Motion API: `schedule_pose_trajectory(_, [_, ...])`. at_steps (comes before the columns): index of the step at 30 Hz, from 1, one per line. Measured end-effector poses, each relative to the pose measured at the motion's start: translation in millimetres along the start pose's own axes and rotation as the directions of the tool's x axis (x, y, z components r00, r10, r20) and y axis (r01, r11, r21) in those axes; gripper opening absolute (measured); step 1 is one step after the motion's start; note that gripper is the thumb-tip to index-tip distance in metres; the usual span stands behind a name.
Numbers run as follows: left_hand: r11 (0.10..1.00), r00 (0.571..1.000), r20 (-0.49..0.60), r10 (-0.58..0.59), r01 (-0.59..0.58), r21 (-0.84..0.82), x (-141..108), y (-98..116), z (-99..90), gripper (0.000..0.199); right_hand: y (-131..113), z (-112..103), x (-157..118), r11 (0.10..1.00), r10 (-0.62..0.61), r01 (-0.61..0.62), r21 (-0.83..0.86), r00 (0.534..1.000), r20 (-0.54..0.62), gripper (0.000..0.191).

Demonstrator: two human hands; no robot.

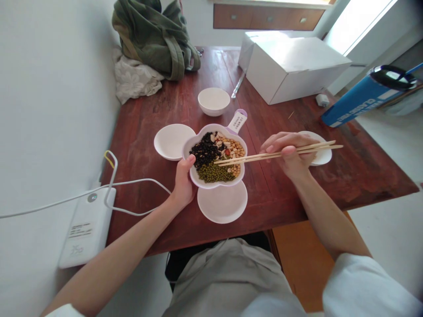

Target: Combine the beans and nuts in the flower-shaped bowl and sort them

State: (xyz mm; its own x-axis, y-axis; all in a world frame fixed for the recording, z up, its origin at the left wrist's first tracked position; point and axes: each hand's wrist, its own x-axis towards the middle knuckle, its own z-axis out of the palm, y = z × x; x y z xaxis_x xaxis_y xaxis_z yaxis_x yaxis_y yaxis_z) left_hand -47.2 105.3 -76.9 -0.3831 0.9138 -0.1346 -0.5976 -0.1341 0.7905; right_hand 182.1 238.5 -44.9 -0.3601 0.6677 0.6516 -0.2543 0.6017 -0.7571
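My left hand [185, 181] grips the near left rim of a white, lobed bowl [194, 182] with a purple-edged handle. Inside it lie black beans [206, 149], green mung beans [216, 172] and yellow soybeans [235, 147] mixed with pale peanuts and a few red ones. A pair of wooden chopsticks [264, 156] is held in my right hand [291, 152], their tips over the green beans. Whether the tips pinch a bean is too small to tell. Small white bowls stand around: one at the left [173, 141], one behind [214, 102], one in front [223, 204], and one [322, 156] partly behind my right hand.
A white box [294, 66] and a blue bottle [366, 94] stand at the back right. At the back left sits a green bag [155, 39] on a pale cloth [135, 79]. A white power bank [87, 226] with a looping cable [132, 181] lies at the left wall.
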Motion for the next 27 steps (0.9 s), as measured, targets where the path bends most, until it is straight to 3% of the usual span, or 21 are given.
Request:
schedule_pose_trajectory(5, [1.000, 1.000, 0.003, -0.005, 0.005, -0.014, -1.3, 0.8, 3.8, 0.043, 4.0, -1.4, 2.6, 1.000, -0.003, 0.002, 0.001, 0.989, 0.145, 0.023])
schedule_pose_trajectory(11, [0.999, 1.000, -0.009, 0.009, -0.010, -0.052, -1.3, 0.6, 5.2, 0.047, 4.2, -2.1, 7.6, 0.999, -0.002, -0.008, 0.043, 0.974, 0.227, 0.016])
schedule_pose_trajectory(14, [0.998, 1.000, -0.017, -0.004, 0.003, -0.070, -1.0, 0.9, 5.7, 0.053, 6.6, -3.2, 8.3, 1.000, -0.021, 0.016, 0.021, 0.965, 0.263, 0.019])
schedule_pose_trajectory(18, [0.994, 1.000, -0.004, -0.025, 0.025, -0.109, -0.7, 2.0, 5.7, 0.051, 9.3, -2.7, 5.5, 0.996, -0.059, 0.038, 0.077, 0.958, 0.281, 0.038])
schedule_pose_trajectory(21, [0.992, 1.000, 0.003, -0.023, 0.023, -0.120, -0.7, 3.0, 4.8, 0.048, 6.9, -0.1, 2.7, 0.995, -0.005, -0.020, 0.097, 0.967, 0.256, 0.047])
schedule_pose_trajectory(27, [0.993, 0.999, 0.003, -0.041, 0.041, -0.109, 0.1, 2.4, 1.9, 0.044, 5.6, 3.9, -1.4, 0.990, 0.080, -0.107, 0.095, 0.964, 0.255, 0.048])
